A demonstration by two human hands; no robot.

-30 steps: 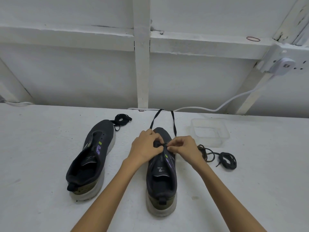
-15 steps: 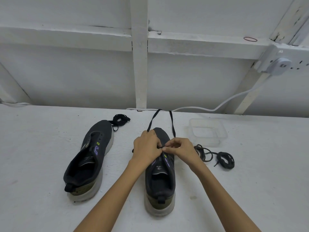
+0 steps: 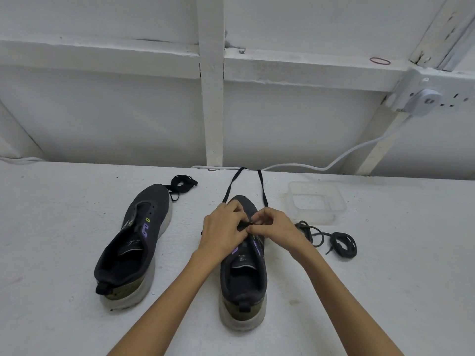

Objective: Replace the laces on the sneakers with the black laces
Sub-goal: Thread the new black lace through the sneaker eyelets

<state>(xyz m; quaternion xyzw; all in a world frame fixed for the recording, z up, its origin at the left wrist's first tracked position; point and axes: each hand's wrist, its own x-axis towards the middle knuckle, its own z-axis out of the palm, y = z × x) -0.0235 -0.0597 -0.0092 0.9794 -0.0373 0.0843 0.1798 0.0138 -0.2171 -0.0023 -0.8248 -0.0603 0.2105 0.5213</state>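
Note:
Two dark grey sneakers stand on the white table, toes pointing away. The right sneaker (image 3: 244,278) is in front of me; a flat black lace (image 3: 262,187) runs from its front eyelets in two strands toward the wall. My left hand (image 3: 222,228) and my right hand (image 3: 272,227) meet over its eyelets, fingers curled and pinching the lace between them. The left sneaker (image 3: 136,242) has no lace and lies angled to the left. A bundled black lace (image 3: 182,183) rests by its toe.
A clear plastic container (image 3: 331,199) sits right of the laced sneaker. A tangle of dark round laces (image 3: 331,240) lies in front of it. A white cable (image 3: 334,160) runs along the wall to a plug at the upper right.
Both hands have shifted slightly toward the toe and closed tighter together on the lace. The sneakers and loose laces have stayed in place.

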